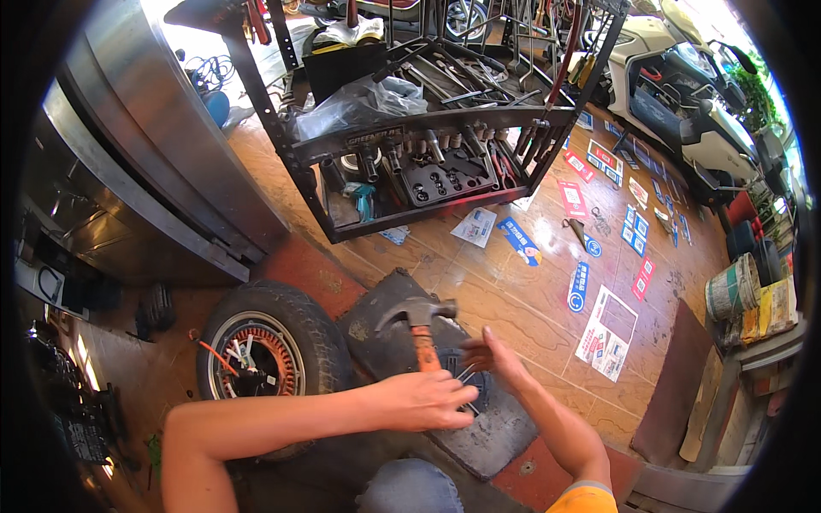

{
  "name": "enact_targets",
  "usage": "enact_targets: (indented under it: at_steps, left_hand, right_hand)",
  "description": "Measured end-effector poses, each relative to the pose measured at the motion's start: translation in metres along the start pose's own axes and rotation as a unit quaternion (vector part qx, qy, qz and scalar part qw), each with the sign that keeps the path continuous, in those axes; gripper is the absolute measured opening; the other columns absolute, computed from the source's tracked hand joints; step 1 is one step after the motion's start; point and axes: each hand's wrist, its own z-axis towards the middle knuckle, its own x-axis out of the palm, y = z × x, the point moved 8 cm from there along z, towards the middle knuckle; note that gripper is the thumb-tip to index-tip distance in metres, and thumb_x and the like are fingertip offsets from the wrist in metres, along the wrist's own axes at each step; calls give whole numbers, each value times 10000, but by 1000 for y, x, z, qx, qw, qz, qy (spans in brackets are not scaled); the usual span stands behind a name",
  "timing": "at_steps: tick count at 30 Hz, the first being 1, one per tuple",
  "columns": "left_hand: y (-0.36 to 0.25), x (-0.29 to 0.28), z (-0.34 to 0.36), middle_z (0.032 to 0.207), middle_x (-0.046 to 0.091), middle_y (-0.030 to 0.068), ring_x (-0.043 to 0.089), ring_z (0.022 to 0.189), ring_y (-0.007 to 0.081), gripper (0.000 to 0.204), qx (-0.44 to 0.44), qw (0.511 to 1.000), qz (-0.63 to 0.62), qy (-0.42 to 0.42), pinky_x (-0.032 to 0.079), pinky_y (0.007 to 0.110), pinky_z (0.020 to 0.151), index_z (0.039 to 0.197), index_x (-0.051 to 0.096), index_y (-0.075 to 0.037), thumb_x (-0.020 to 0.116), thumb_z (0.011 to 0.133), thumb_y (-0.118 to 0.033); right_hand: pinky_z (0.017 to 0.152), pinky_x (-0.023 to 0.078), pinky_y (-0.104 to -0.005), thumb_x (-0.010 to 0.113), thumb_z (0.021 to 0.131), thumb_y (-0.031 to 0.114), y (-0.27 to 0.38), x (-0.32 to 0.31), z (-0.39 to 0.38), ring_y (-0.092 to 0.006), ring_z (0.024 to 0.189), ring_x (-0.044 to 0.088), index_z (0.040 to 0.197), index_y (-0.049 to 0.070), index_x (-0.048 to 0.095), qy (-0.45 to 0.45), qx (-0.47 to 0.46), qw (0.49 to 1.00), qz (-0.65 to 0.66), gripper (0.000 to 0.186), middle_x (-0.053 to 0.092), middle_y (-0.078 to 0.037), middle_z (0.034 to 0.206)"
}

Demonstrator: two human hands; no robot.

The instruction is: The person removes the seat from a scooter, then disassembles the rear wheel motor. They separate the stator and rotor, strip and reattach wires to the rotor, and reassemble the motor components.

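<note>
My left hand (432,400) is wrapped round the orange handle of a claw hammer (419,316), whose metal head points away from me. Close by on the right, my right hand (498,357) has its thumb raised and its fingers stretched toward the hammer; nothing shows in its grasp. Below both hands, a dark round slotted part (481,395) rests on a worn grey slab (505,436), partly covered by my left hand. A thin shiny piece shows between the hands, its kind unclear. To the left, a tyred wheel (318,329) displays copper windings (291,363) and loose wires inside its rim.
Ahead stands a black metal tool rack (342,231) holding sockets, wrenches, pliers and a plastic bag. Printed stickers (573,198) cover the wooden-look floor. A scooter (676,103) is parked at the far right, with a bucket (733,286) nearer. A steel cabinet (162,128) borders the left.
</note>
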Motion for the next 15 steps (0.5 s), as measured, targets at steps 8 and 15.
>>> enact_targets:
  at_steps: [8,15]
  left_hand:
    - [11,-10,-22,1218,549,137,554,1106,299,451,-102,988,72,-85,441,440,991,1317,589,-146,555,867,-139]
    - [-30,-90,-366,1095,626,117,612,1021,226,330,-633,645,20,-428,489,342,918,1195,574,-17,659,878,-48]
  right_hand:
    - [652,538,-326,647,949,216,9,58,53,-203,664,618,1156,48,581,3,-22,999,37,275,618,-49,813]
    - [972,467,-430,508,879,50,-6,-168,122,-327,1145,608,1298,7,547,-244,-208,804,-500,423,657,-209,1186]
